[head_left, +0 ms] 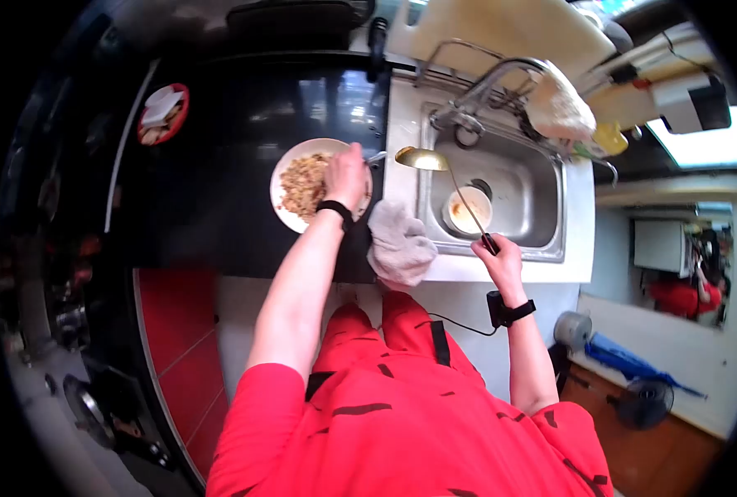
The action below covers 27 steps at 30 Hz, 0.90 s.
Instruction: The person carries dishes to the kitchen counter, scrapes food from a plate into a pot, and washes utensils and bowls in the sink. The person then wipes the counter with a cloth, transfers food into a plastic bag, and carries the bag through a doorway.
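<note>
Our right hand [501, 257] grips a ladle [422, 159]; over the plate [291, 219] of food [302, 189], our left hand's [346, 176] hold is unclear.

Shows no legible text, label, brand, number or sign.
</note>
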Available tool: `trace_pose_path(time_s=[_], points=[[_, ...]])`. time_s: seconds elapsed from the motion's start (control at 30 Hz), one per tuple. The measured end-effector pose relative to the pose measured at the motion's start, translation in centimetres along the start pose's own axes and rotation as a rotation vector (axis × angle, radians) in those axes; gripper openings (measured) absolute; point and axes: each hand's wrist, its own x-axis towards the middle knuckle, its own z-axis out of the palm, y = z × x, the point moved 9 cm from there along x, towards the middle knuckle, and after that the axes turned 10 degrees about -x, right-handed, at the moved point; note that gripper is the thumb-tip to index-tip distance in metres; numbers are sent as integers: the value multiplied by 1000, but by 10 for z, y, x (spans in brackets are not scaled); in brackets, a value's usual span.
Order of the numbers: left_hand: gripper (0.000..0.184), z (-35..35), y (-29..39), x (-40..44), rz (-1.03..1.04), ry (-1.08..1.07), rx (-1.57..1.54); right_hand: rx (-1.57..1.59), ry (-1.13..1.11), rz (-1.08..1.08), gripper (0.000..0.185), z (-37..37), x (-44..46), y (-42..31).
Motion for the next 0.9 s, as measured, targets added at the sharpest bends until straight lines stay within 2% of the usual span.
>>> trace_pose_path(time_s=[0.07, 0.1, 0.27, 0.33, 0.37, 0.43, 0.5, 0.57, 0.63, 0.67, 0.77, 0.8, 0.83, 0.9], points=[[8, -5, 7, 1, 104, 63, -65, -39, -11, 86, 28, -4, -2, 33], [10, -15, 12, 0, 183, 137, -104, -3, 42, 38, 29, -5, -2, 47], [13, -45, 42, -7, 200, 267, -304, 237, -99, 200, 25, -10, -14, 123], [13, -16, 37, -9, -189, 112, -1020, 428, -234, 358, 22, -18, -24, 128], [13, -10, 48, -12, -185, 111, -1013, 436, -235, 357, 22, -18, -22, 132], [14, 21, 73, -20, -232, 15, -1200, 596, -405, 382, 18, -3, -21, 141], [11, 58, 109, -28, -200, -34, -1200, 647, -420, 388, 19, -8, -18, 153], [8, 93, 156, -31, 26, -89, -969, 591, -409, 342, 19, -24, -10, 163], [8, 131, 190, -36, 128, -148, -663, 563, -401, 341, 20, -35, -4, 184], [7, 155, 198, -40, 140, -149, -619, 530, -394, 338, 21, -41, 0, 194], [9, 206, 215, -48, 147, -209, -542, 458, -280, 212, 25, -57, 10, 216], [12, 225, 212, -48, 51, -277, -495, 425, -282, 207, 26, -61, 12, 225], [12, 234, 214, -50, 40, -278, -494, 423, -293, 208, 26, -62, 13, 233], [10, 257, 189, -47, -173, -199, -520, 364, -246, 138, 26, -70, 22, 244]])
